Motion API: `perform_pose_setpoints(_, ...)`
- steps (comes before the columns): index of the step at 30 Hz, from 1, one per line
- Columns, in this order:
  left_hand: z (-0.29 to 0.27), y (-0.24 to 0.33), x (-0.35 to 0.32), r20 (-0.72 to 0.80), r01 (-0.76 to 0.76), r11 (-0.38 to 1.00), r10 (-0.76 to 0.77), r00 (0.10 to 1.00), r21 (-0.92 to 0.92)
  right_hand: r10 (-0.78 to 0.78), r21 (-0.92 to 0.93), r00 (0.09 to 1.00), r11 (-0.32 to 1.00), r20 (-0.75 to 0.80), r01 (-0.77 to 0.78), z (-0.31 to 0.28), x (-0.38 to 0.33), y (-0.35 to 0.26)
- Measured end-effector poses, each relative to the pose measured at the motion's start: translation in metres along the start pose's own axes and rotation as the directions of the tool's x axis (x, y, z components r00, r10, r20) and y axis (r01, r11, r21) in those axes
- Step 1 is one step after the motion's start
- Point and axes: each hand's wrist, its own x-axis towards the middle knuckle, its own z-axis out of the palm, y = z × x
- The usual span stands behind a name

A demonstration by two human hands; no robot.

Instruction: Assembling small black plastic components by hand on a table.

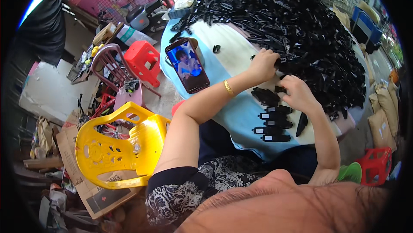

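Observation:
My left hand point(263, 66), with a gold bangle on its wrist, has its fingers curled at the near edge of a large heap of black plastic parts point(279, 17). A dark part shows at its fingertips. Just nearer, my right hand point(300, 94) pinches a small black plastic part point(280, 89). Below the hands lies a small bunch of black parts point(266, 97). Closer to me, several black pieces with white patches point(275, 131) lie side by side in a row. One long black piece point(302, 124) rests to their right.
A phone point(187, 66) showing a video leans against a mug point(194, 43) on the cloth-covered table point(223, 73). At left stand a yellow plastic chair point(146, 142), a red stool point(143, 63) and a pink chair point(112, 65). Sacks point(382, 127) and a red stool stand right.

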Motion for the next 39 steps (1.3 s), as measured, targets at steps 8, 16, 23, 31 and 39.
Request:
perform_pose_setpoints(8, -0.036, 0.025, -0.009, 0.422, 0.143, 0.938, 0.005, 0.907, -0.317, 0.147, -0.251, 0.975, 0.95, -0.168, -0.186, -0.022, -0.012, 0.038)
perform_pose_setpoints(16, -0.01, 0.01, -0.013, 0.264, -0.107, 0.961, 0.175, 0.948, -0.254, 0.042, 0.018, 0.988, 0.999, -0.145, -0.04, -0.028, -0.003, 0.025)
perform_pose_setpoints(23, -0.014, 0.009, -0.009, 0.137, -0.037, 0.988, 0.058, 0.989, -0.149, 0.061, -0.148, 0.99, 0.986, -0.127, -0.08, -0.016, -0.006, 0.032)
perform_pose_setpoints(31, -0.027, 0.01, -0.011, 0.325, -0.042, 0.987, 0.092, 0.941, -0.158, 0.015, -0.123, 0.996, 0.992, -0.093, -0.027, -0.016, 0.0, 0.036)
perform_pose_setpoints(39, -0.027, 0.012, -0.007, 0.428, 0.003, 0.953, 0.133, 0.894, -0.303, -0.091, -0.051, 0.984, 0.995, -0.156, 0.084, -0.005, 0.0, 0.034)
